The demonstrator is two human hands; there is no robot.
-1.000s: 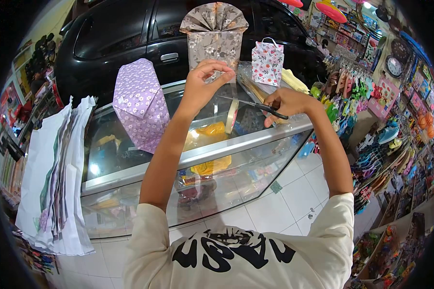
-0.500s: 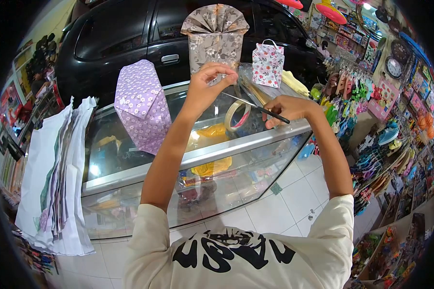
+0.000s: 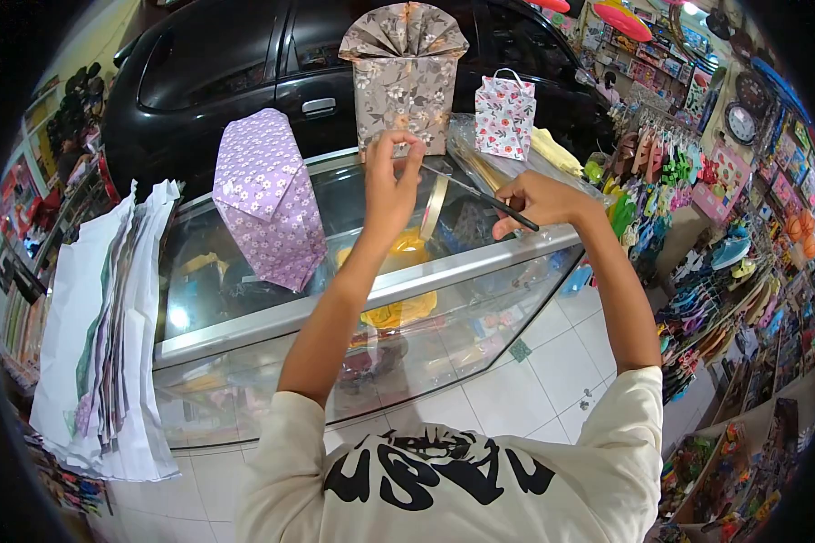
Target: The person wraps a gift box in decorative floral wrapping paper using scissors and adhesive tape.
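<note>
My left hand (image 3: 393, 185) is raised over the glass counter, thumb and fingers pinched on the end of a clear tape strip that is hard to see. Below the blade hangs a roll of adhesive tape (image 3: 435, 208), turned nearly edge-on. A slim knife with a black handle (image 3: 520, 218) is gripped in my right hand (image 3: 539, 204). Its thin blade points left toward my left fingertips, by the top of the roll. Behind my left hand stands a grey floral gift bag (image 3: 398, 100) with a fanned top. A purple floral wrapped package (image 3: 267, 199) stands to the left.
The glass counter (image 3: 353, 294) has a metal front edge. A small floral bag (image 3: 505, 118) and plastic packets (image 3: 480, 158) are at its right back. Paper sheets (image 3: 109, 344) hang at left. A black car (image 3: 213, 63) stands behind; hanging goods (image 3: 688, 290) fill the right.
My left hand has shifted slightly right and down, with its fingers more upright. The tape roll has swung from showing its open ring to nearly edge-on. The knife hand has barely moved.
</note>
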